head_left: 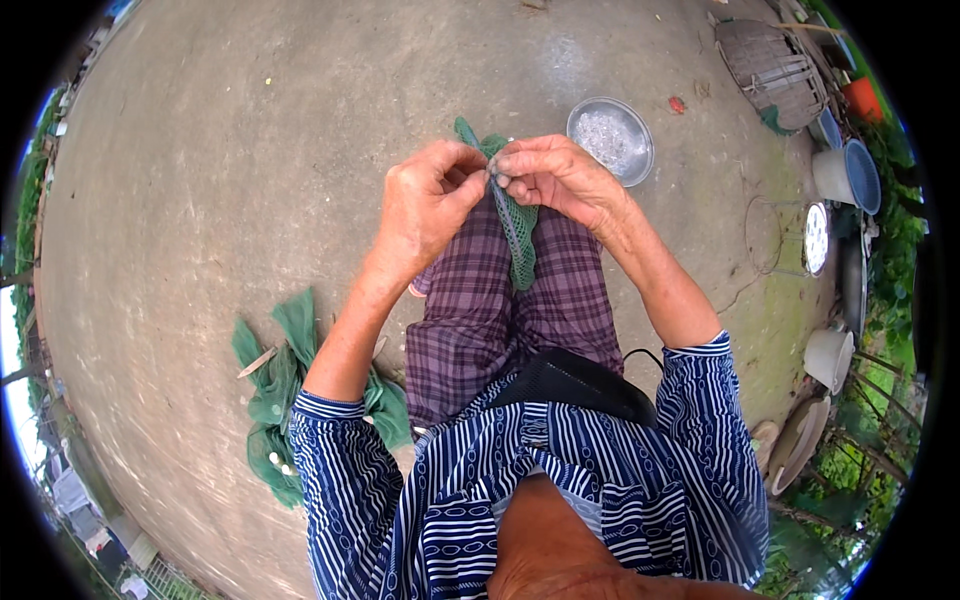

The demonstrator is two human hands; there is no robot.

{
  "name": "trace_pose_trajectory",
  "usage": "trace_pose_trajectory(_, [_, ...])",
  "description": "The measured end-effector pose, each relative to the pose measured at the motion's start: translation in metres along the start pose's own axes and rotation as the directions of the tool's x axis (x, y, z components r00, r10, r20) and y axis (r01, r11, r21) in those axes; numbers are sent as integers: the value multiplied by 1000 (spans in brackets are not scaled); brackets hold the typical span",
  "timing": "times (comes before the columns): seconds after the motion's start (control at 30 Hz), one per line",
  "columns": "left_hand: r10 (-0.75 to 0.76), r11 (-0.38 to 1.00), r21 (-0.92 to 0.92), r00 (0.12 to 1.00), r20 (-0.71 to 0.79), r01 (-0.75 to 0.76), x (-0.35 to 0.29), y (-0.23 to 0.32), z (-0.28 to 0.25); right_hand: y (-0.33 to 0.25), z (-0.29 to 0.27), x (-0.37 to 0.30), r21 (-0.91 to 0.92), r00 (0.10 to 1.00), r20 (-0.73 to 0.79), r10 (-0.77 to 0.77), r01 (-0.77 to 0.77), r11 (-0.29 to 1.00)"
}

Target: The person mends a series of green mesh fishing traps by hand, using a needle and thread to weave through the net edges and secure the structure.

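Observation:
Both my hands meet in front of my knees, pinching the edge of a green mesh net [519,240]. My left hand [432,195] is closed, thumb and fingertips pressed on the net's edge. Close against it, my right hand [555,175] pinches the same spot. Any small item between the fingertips is too small to make out. Part of the net hangs down between my knees, over my plaid trousers [465,290], and a piece sticks up beyond my fingers.
A round metal basin [610,140] holding small pale bits stands beyond my right hand. More green netting [275,395] lies heaped on the ground at my left. Along the right edge are a woven basket [770,72], a blue basket [861,177], a wire stand [790,237] and a white bucket [828,360].

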State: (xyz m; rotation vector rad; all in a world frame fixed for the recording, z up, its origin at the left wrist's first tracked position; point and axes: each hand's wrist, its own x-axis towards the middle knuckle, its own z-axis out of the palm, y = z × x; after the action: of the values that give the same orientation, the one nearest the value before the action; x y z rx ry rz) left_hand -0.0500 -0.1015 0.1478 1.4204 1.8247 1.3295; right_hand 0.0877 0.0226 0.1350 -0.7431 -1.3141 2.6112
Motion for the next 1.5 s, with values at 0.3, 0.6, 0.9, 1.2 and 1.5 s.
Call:
trace_pose_trajectory(0.3, [387, 809, 511, 918, -91, -290, -6, 3, 18, -1, 3, -2, -73, 999, -11, -30, 29, 997])
trace_pose_trajectory(0.6, [420, 814, 490, 899, -125, -312, -2, 5, 20, 1, 9, -4, -117, 993, -88, -76, 65, 991])
trace_pose_trajectory(0.9, [82, 991, 117, 973, -215, -57, -5, 1, 23, 0, 9, -4, -118, 993, -81, -87, 77, 990])
trace_pose_trajectory(1.2, [414, 733, 629, 903, -111, -259, -8, 9, 27, -3, 16, -7, -243, 983, -135, -121, 86, 966])
trace_pose_trajectory(1.5, [-64, 965, -260, 983, -169, 19, -2, -7, 23, 1, 10, -7, -157, 984, -134, -121, 100, 983])
